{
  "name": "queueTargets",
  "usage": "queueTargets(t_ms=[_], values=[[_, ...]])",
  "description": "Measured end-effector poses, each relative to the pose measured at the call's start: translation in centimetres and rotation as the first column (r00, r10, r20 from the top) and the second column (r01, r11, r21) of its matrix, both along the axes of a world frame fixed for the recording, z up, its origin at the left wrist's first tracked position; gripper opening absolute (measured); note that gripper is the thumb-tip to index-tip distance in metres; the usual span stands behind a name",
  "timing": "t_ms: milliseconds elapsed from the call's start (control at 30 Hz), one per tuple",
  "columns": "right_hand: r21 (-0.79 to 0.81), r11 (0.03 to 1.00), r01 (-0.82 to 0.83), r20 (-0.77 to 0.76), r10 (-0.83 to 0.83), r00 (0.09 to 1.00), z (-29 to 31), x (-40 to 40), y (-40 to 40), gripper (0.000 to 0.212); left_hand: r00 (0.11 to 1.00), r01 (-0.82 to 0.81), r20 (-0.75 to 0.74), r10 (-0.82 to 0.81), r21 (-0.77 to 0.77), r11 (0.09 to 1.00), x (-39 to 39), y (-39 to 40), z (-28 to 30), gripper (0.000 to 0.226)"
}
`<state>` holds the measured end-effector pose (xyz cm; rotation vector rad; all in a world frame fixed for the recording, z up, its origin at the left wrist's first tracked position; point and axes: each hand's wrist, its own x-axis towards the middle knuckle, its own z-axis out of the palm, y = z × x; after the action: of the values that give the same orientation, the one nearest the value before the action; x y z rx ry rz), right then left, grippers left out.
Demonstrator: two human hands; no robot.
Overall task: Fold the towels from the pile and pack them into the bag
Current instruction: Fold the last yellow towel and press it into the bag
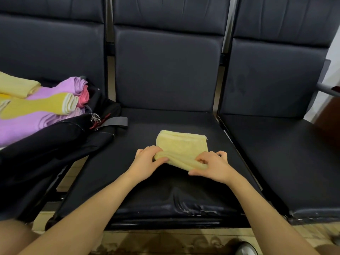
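Observation:
A pale yellow towel [181, 146] lies partly folded on the middle black seat [165, 181]. My left hand [147, 161] pinches the towel's near left corner and my right hand [211, 166] grips its near right edge, with the near part bunched into a roll between them. To the left, a black bag [55, 144] lies open on the neighbouring seat. Folded purple, yellow and pink towels [36, 107] are stacked in and above its opening.
A row of three black padded seats with backrests fills the view; the right seat [285, 162] holds nothing. Metal frame bars separate the seats. A keyring and grey strap [114, 121] hang from the bag. Tiled floor and a shoe [245, 248] show below.

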<state>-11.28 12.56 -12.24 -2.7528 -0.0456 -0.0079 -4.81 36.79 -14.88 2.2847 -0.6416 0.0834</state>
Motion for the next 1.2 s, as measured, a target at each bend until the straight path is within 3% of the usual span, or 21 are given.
queueTargets(t_ms=[67,133,200,267,333,533,800,967,1067,1200], values=[[-0.105,0.994,-0.041,-0.023,0.039,0.999,0.1,-0.1,-0.2,0.036,0.998,0.019,-0.061,-0.020,-0.016,1.000,0.0,0.1,0.0,0.021],[-0.071,0.997,-0.041,0.030,0.043,0.999,0.0,-0.1,-0.6,0.028,0.993,0.020,-0.112,-0.019,0.005,1.000,-0.1,0.2,0.1,0.020],[0.233,0.973,-0.002,0.059,-0.012,0.998,0.1,-0.3,-0.7,0.021,0.992,-0.016,-0.122,0.014,-0.014,1.000,0.0,0.3,0.3,0.021],[0.553,0.833,0.028,0.090,-0.093,0.992,0.1,-0.4,-0.3,0.009,0.992,-0.080,-0.101,0.076,-0.039,0.996,-0.1,0.2,0.9,0.025],[0.617,0.785,0.056,0.153,-0.189,0.970,-0.2,-0.2,0.2,0.007,0.987,-0.146,-0.075,0.143,-0.034,0.989,-0.1,-0.2,1.4,0.027],[0.536,0.798,0.276,0.169,-0.422,0.891,-1.0,2.0,1.8,0.017,0.955,-0.295,-0.026,0.295,0.002,0.956,1.0,-2.1,2.3,0.029],[0.179,0.859,0.480,0.218,-0.510,0.832,-1.4,5.2,2.1,0.021,0.899,-0.434,-0.036,0.437,0.062,0.899,3.9,-3.9,1.4,0.031],[0.078,0.887,0.455,0.180,-0.462,0.868,-2.7,6.3,1.6,0.063,0.921,-0.390,0.068,0.385,0.180,0.903,6.0,-3.4,0.7,0.037],[0.004,0.914,0.405,0.148,-0.401,0.904,-3.1,6.6,1.5,0.067,0.934,-0.357,0.107,0.341,0.344,0.868,6.3,-3.2,0.0,0.037],[-0.024,0.922,0.386,0.107,-0.382,0.918,-3.0,6.8,1.6,0.065,0.935,-0.355,0.136,0.328,0.374,0.857,6.1,-3.1,-0.9,0.034]])
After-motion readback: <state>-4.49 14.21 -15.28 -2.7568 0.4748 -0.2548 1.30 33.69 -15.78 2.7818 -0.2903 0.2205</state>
